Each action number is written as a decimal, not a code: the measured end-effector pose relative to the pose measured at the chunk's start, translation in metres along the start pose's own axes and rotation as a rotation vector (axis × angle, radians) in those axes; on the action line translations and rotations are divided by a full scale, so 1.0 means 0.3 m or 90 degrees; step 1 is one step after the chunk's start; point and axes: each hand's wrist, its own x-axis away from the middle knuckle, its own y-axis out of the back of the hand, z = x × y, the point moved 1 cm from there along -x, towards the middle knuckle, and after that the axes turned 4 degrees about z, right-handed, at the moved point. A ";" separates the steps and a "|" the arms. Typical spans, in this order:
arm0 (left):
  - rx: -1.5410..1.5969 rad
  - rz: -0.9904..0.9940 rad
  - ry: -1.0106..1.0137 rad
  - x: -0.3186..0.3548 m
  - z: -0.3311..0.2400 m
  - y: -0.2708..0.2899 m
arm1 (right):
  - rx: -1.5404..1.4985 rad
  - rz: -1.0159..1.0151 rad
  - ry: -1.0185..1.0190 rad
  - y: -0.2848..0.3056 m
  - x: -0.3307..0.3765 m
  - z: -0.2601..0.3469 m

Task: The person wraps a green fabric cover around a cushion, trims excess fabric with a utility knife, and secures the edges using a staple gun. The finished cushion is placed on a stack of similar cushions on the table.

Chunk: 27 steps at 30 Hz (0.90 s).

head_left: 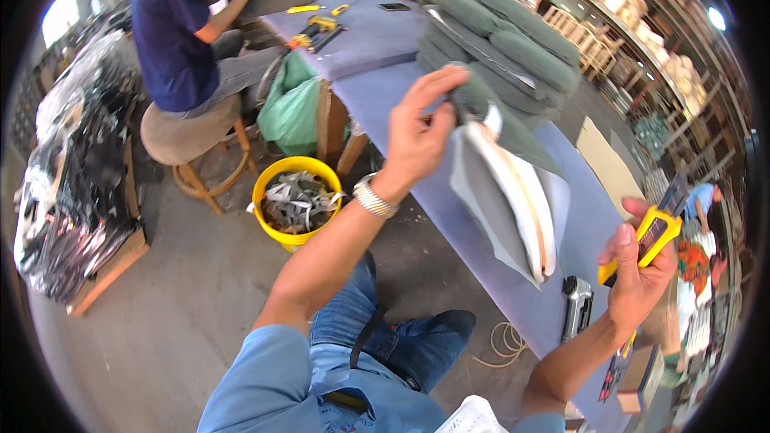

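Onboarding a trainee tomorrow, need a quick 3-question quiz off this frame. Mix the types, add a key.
1. Which hand holds the yellow tool, and what does the other hand hold?
2. Fill in: the bucket contains ____.
3. True or false: the bucket stands on the table.

Key
1. The right hand; the left hand holds the padded piece.
2. Scraps.
3. False; it stands on the floor.
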 end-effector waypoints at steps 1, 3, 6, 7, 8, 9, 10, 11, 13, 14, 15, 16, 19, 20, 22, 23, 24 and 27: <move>0.026 -0.006 0.025 0.020 -0.002 0.024 | 0.033 -0.048 -0.062 0.074 0.026 -0.098; 0.023 0.011 0.037 0.045 -0.009 0.048 | 0.119 -0.063 -0.243 0.237 0.099 -0.305; 0.054 0.052 0.064 0.080 -0.049 0.023 | 0.290 -0.064 -0.418 0.584 0.351 -0.674; 0.043 0.073 0.068 0.082 -0.057 0.033 | 0.311 -0.076 -0.454 0.683 0.437 -0.786; -0.039 0.144 0.019 0.085 -0.052 0.055 | 0.345 -0.069 -0.509 0.748 0.486 -0.842; -0.126 0.222 -0.029 0.086 -0.056 0.086 | 0.373 -0.058 -0.569 0.786 0.544 -0.895; -0.195 0.300 -0.076 0.098 -0.058 0.091 | 0.413 -0.050 -0.635 0.874 0.625 -0.931; -0.169 0.340 -0.068 0.111 -0.055 0.058 | 0.611 -0.016 -0.504 1.000 0.678 -1.021; -0.207 0.437 -0.015 0.184 -0.077 0.033 | 0.743 0.034 -0.359 1.020 0.743 -1.100; -0.228 0.462 0.009 0.237 -0.075 0.008 | 0.703 0.012 -0.356 0.919 0.641 -1.054; -0.222 0.392 0.020 0.283 -0.057 -0.020 | 0.544 -0.062 -0.338 0.820 0.578 -0.997; -0.229 0.325 0.033 0.332 -0.041 -0.031 | 0.353 -0.074 -0.396 0.642 0.478 -0.879; -0.196 0.196 0.063 0.378 -0.028 -0.115 | 0.249 0.022 -0.086 0.231 0.332 -0.510; -0.188 0.174 0.051 0.373 -0.035 -0.146 | 0.228 0.053 -0.045 0.158 0.303 -0.421; -0.180 0.212 0.040 0.353 -0.083 -0.179 | 0.284 0.094 0.124 0.040 0.235 -0.318; -0.177 0.227 0.033 0.348 -0.105 -0.188 | 0.260 0.104 0.128 -0.011 0.203 -0.295; -0.178 0.233 0.037 0.353 -0.112 -0.193 | 0.234 0.115 0.135 -0.054 0.174 -0.286; -0.185 0.224 0.052 0.373 -0.114 -0.192 | 0.229 0.160 0.178 -0.151 0.122 -0.331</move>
